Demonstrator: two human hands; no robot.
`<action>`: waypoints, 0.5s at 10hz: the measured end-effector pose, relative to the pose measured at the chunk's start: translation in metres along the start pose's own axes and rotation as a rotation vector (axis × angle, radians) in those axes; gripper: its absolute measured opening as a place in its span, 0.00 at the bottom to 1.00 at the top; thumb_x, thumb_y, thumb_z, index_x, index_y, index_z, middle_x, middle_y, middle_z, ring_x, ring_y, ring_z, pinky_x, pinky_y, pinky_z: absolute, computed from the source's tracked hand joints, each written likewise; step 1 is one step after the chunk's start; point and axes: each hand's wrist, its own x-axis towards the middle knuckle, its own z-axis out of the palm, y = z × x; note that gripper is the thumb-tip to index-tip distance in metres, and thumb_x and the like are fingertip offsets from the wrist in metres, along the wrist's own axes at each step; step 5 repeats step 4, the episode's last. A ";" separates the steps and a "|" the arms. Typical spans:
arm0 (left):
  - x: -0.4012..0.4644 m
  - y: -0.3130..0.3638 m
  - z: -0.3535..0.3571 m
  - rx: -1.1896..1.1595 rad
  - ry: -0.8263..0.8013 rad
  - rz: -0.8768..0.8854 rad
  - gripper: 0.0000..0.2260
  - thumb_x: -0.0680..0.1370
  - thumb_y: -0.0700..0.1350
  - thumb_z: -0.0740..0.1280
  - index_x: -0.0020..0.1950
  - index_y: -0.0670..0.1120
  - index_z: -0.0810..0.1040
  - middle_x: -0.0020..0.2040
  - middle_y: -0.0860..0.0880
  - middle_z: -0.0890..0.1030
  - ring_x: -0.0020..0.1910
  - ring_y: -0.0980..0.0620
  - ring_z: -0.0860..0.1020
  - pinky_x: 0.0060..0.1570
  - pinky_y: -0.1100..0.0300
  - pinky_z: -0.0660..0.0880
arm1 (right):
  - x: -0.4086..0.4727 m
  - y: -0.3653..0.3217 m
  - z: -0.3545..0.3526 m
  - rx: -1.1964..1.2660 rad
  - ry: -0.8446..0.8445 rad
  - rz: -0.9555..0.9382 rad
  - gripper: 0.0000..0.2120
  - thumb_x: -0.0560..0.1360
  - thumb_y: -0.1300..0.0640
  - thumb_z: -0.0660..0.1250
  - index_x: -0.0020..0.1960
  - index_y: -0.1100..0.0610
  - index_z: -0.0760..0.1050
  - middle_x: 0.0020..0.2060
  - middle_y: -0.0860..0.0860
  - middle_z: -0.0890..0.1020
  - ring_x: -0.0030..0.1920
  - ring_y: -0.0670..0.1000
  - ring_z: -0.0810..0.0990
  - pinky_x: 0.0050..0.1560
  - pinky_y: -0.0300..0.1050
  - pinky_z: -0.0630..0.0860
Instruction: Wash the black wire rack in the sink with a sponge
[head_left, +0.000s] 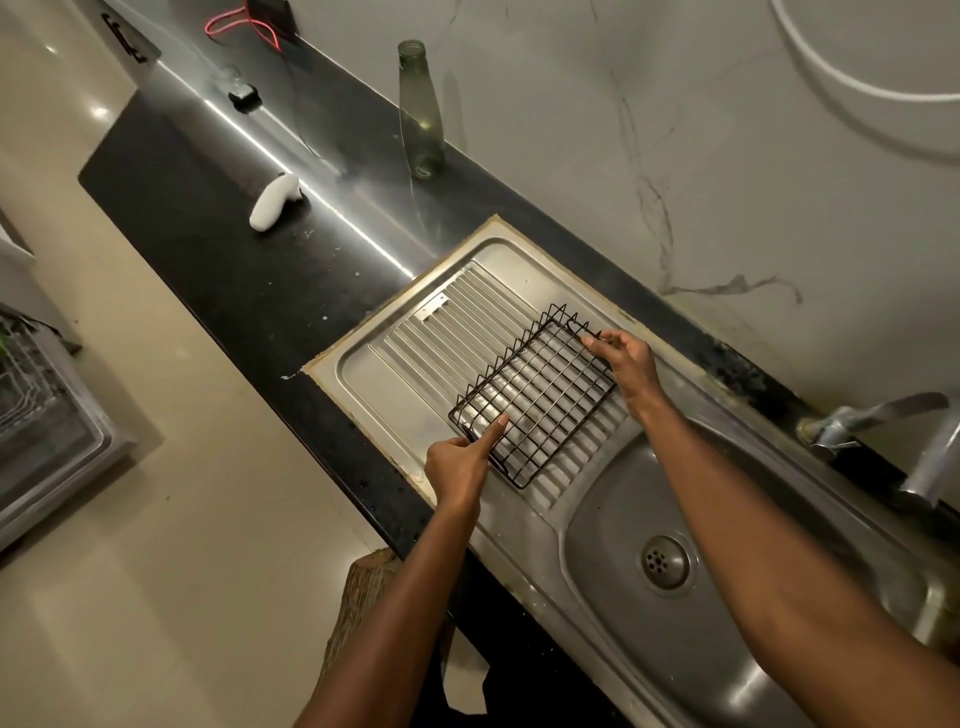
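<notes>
both hands (460, 465) (623, 358) gripping wire rack (535, 400), drainboard (415, 358)

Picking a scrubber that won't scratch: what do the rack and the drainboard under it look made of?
The black wire rack looks like thin metal wire with a black coating, matte to slightly glossy; coating or paint, I can't tell. The drainboard looks like brushed stainless steel: grey, ribbed, with soft reflections.
</notes>
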 end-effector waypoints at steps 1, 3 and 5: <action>-0.007 0.003 0.001 0.008 0.025 0.022 0.34 0.64 0.68 0.79 0.38 0.35 0.80 0.33 0.39 0.80 0.36 0.39 0.82 0.44 0.42 0.84 | -0.008 0.002 -0.004 0.000 0.071 -0.009 0.30 0.74 0.39 0.72 0.69 0.53 0.71 0.62 0.52 0.77 0.61 0.51 0.76 0.50 0.38 0.72; -0.035 0.014 -0.004 0.019 0.142 0.216 0.21 0.76 0.54 0.76 0.64 0.44 0.78 0.52 0.49 0.81 0.49 0.54 0.79 0.46 0.64 0.76 | -0.032 0.012 -0.016 -0.117 0.243 -0.073 0.25 0.79 0.40 0.64 0.67 0.58 0.73 0.60 0.56 0.80 0.58 0.54 0.79 0.56 0.47 0.77; -0.040 0.016 -0.003 0.031 0.158 0.260 0.20 0.77 0.48 0.76 0.66 0.44 0.77 0.57 0.48 0.81 0.54 0.51 0.80 0.54 0.58 0.78 | -0.040 0.027 -0.024 -0.174 0.312 -0.116 0.27 0.77 0.38 0.61 0.64 0.59 0.76 0.57 0.57 0.81 0.56 0.56 0.80 0.53 0.47 0.76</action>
